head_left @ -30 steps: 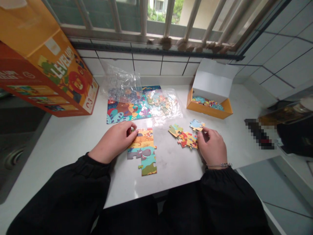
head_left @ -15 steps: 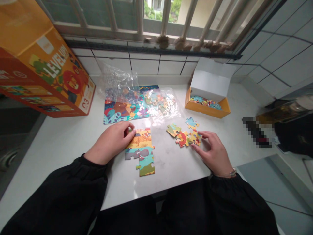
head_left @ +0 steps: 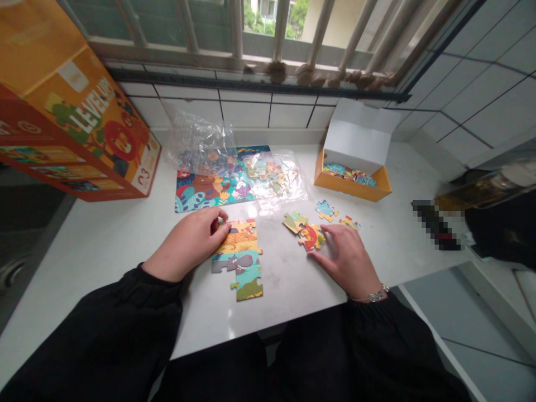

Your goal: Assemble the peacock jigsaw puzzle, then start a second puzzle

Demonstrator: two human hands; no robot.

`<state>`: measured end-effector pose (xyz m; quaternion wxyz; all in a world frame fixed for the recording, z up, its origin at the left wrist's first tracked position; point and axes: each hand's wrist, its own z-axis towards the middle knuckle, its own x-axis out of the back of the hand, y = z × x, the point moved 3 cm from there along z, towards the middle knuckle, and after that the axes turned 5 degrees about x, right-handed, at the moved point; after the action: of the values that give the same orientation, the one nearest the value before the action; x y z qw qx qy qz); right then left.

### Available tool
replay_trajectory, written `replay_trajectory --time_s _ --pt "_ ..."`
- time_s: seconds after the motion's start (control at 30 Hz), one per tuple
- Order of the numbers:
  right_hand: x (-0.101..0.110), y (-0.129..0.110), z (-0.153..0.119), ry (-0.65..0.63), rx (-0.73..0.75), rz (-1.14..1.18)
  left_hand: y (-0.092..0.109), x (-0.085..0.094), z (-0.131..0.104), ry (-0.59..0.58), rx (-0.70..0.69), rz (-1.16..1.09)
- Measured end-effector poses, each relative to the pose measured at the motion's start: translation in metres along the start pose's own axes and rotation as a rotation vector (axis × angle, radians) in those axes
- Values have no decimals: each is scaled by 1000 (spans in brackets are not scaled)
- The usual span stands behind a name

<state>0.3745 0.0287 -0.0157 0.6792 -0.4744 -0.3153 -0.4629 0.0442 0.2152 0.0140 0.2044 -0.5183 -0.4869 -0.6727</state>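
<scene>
Joined puzzle pieces (head_left: 245, 261) lie on the white counter, showing a leopard and a grey hippo. My left hand (head_left: 195, 237) rests at their upper left corner, its fingers curled and thumb touching the edge; whether it grips a piece is hidden. On the right, my right hand (head_left: 345, 257) has thumb and fingers apart around the right side of a red lion piece (head_left: 310, 237), which lies on the counter. A green piece (head_left: 295, 221) touches the lion piece. Behind are a light blue piece (head_left: 326, 210) and a yellow and red piece (head_left: 349, 223).
An orange box (head_left: 355, 187) with its white lid up holds several pieces. Clear plastic bags (head_left: 280, 176) lie over a dark blue picture board (head_left: 196, 195). A tall orange carton (head_left: 117, 151) stands at the left, below a barred window. A dark blurred object (head_left: 438, 226) lies far right.
My right hand has moved left to the lion piece. The yellow and red piece now lies apart, behind and to the right of that hand. My left hand has hardly moved.
</scene>
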Motion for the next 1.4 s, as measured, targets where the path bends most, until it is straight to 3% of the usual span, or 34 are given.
replay_trajectory --time_s 0.23,0.4,0.47,0.67,0.8,0.9,1.03,1.2,1.33,1.4 --pt "0 -2 -2 92 -70 66 0 1 0 -1 7 -1" --pt "12 16 -11 385 -408 -50 -2 0 0 -4 5 5" --pt "13 23 -13 409 -483 -142 -2 0 0 -5 8 0" --pt "5 13 -3 267 -214 -185 0 0 0 -17 19 3" --pt "-5 -5 3 66 28 -53 0 0 0 -15 13 17" --pt "-10 -11 6 0 74 6 0 0 0 -16 15 18" --pt "-9 -13 7 22 57 53 1 0 0 -17 20 17" --pt "1 -12 2 193 -10 78 1 0 0 -17 22 5" --pt "11 3 -8 501 -333 27 0 -1 0 -20 20 11" --pt "12 10 -10 542 -461 -37 -1 -1 0 -13 17 10"
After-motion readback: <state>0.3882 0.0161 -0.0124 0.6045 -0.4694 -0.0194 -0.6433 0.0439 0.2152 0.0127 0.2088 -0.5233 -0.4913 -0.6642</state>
